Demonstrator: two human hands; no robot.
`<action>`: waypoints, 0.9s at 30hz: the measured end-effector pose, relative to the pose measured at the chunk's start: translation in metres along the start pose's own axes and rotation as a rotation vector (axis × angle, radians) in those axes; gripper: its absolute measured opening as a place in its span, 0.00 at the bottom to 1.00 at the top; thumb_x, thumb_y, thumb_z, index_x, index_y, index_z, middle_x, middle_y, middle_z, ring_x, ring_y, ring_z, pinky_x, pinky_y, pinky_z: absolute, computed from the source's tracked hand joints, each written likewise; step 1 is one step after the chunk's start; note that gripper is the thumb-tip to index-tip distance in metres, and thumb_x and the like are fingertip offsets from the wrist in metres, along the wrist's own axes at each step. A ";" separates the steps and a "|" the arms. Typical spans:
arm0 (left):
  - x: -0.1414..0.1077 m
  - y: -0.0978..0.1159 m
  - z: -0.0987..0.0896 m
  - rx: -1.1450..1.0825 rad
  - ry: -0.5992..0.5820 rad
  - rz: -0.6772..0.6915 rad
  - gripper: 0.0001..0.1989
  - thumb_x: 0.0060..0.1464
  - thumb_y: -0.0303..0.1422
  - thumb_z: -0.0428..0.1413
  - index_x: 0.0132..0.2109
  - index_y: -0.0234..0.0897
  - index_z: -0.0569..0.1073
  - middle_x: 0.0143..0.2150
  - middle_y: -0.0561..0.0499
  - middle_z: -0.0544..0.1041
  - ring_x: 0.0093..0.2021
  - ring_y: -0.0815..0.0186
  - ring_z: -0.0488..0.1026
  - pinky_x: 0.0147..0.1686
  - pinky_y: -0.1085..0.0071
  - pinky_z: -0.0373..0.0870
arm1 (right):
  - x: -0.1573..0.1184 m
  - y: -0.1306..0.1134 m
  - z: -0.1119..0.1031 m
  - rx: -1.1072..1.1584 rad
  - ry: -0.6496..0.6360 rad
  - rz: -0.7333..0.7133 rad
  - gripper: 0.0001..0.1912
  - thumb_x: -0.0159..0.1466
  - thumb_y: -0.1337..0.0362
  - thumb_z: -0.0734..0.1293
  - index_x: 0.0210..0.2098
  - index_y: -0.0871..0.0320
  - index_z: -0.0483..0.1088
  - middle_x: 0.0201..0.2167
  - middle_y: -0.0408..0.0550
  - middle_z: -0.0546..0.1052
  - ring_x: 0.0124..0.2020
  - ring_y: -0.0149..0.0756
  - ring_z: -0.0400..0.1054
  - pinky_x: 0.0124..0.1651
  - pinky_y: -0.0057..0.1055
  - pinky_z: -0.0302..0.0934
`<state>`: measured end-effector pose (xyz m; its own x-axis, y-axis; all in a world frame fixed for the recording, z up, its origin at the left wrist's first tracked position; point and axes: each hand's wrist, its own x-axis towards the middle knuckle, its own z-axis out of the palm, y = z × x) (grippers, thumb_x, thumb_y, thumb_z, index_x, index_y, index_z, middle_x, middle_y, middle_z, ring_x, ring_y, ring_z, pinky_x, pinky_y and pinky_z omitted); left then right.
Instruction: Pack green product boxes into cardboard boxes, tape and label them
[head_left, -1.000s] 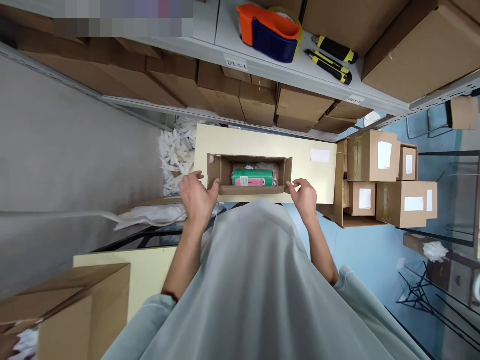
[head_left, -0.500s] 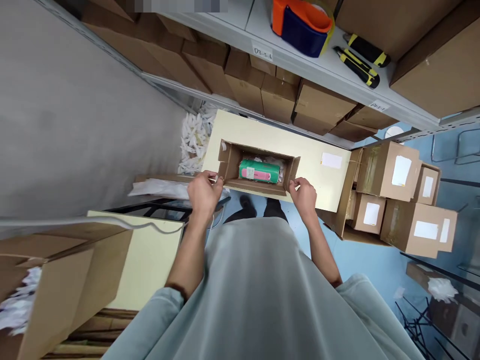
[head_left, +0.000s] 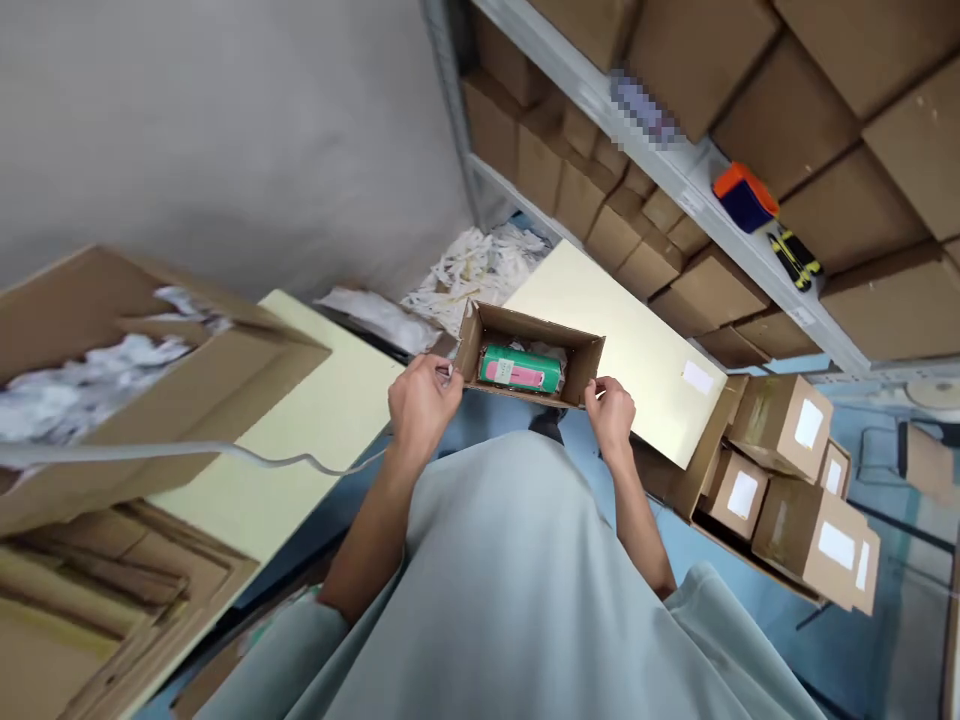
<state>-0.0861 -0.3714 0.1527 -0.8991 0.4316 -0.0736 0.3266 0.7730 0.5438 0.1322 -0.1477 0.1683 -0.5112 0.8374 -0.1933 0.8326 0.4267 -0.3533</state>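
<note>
An open cardboard box [head_left: 577,347] is held in front of me between both hands. Inside it lies a green package [head_left: 556,372] with a pink patch and a small white label, with some crumpled packing around it. My left hand [head_left: 426,405] is closed on the box's left end, thumb and fingers pinching the edge. At the near right corner, my right hand [head_left: 611,412] pinches the box wall in the same way. The box's near side reaches past the edge of the cream table [head_left: 592,290].
Left, a large carton [head_left: 217,370] of shredded paper [head_left: 97,375] stands on another cream table [head_left: 315,400]; a grey cable [head_left: 247,455] crosses there. Labelled cartons [head_left: 780,425] are stacked right. A shelf [head_left: 750,255] holds boxes, a tape dispenser [head_left: 746,198] and box cutters [head_left: 793,255].
My body and view have turned left. The box has moved with both hands toward the table's left end, near the shredded paper and the left-hand table.
</note>
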 end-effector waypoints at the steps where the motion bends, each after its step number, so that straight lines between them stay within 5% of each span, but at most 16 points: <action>1: -0.012 -0.023 -0.013 -0.021 0.031 -0.036 0.10 0.64 0.38 0.58 0.44 0.40 0.82 0.46 0.41 0.86 0.44 0.49 0.83 0.46 0.58 0.76 | -0.009 -0.017 0.009 -0.014 -0.012 -0.045 0.15 0.79 0.59 0.64 0.45 0.56 0.82 0.44 0.53 0.89 0.39 0.43 0.80 0.42 0.33 0.61; 7: -0.092 -0.151 -0.076 -0.106 0.220 -0.267 0.07 0.63 0.37 0.59 0.42 0.41 0.80 0.45 0.43 0.85 0.43 0.52 0.83 0.45 0.59 0.76 | -0.064 -0.124 0.068 -0.108 -0.114 -0.335 0.16 0.81 0.59 0.63 0.47 0.57 0.82 0.44 0.54 0.89 0.41 0.44 0.82 0.42 0.32 0.61; 13: -0.166 -0.239 -0.120 -0.184 0.400 -0.509 0.06 0.63 0.35 0.58 0.41 0.41 0.80 0.45 0.41 0.85 0.44 0.51 0.84 0.47 0.59 0.77 | -0.108 -0.224 0.116 -0.193 -0.218 -0.625 0.15 0.80 0.60 0.64 0.47 0.58 0.82 0.44 0.55 0.89 0.41 0.43 0.81 0.40 0.31 0.59; 19: -0.210 -0.283 -0.135 -0.201 0.539 -0.713 0.08 0.64 0.38 0.58 0.42 0.41 0.80 0.44 0.41 0.84 0.46 0.49 0.83 0.48 0.58 0.77 | -0.131 -0.309 0.149 -0.281 -0.281 -0.870 0.15 0.81 0.62 0.63 0.45 0.58 0.82 0.44 0.56 0.88 0.41 0.43 0.80 0.42 0.32 0.58; 27: -0.202 -0.312 -0.140 -0.197 0.611 -0.829 0.07 0.64 0.37 0.58 0.43 0.42 0.78 0.45 0.40 0.84 0.48 0.48 0.83 0.52 0.55 0.78 | -0.131 -0.382 0.177 -0.373 -0.352 -0.979 0.14 0.82 0.62 0.64 0.49 0.57 0.82 0.48 0.54 0.88 0.44 0.41 0.82 0.43 0.31 0.60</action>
<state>-0.0471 -0.7649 0.1146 -0.8320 -0.5490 -0.0806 -0.4627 0.6064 0.6467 -0.1568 -0.4809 0.1670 -0.9671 -0.0375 -0.2517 0.0165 0.9778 -0.2088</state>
